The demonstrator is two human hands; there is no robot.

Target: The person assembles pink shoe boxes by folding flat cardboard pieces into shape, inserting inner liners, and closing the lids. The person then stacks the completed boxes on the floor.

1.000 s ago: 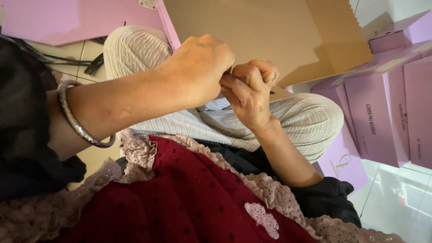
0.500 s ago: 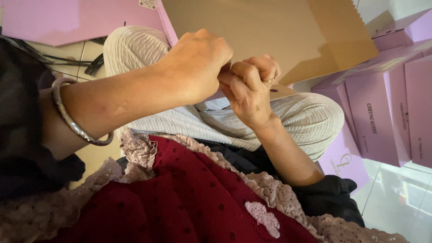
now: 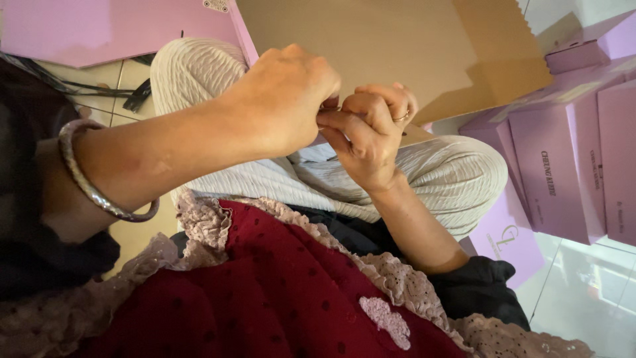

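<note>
My left hand [image 3: 281,99], with a silver bangle [image 3: 93,189] on its wrist, is curled into a fist in the middle of the view. My right hand [image 3: 368,136] wears a ring and meets it fingertip to fingertip. Both pinch the lower edge of a flat unfolded box [image 3: 371,46], brown inside and pink outside, which leans above my knees. What lies between the fingertips is hidden by the left fist. My legs in pale ribbed trousers [image 3: 457,176] are folded under the hands.
A dark red garment with pale lace trim [image 3: 265,292] covers my lap. Several pink boxes [image 3: 563,166] are stacked at the right, and a pink sheet [image 3: 99,30] lies at the upper left. Black cables [image 3: 132,96] run over the tiled floor.
Both hands have stayed together and shifted only slightly against the box edge. The fingers keep working at the same spot.
</note>
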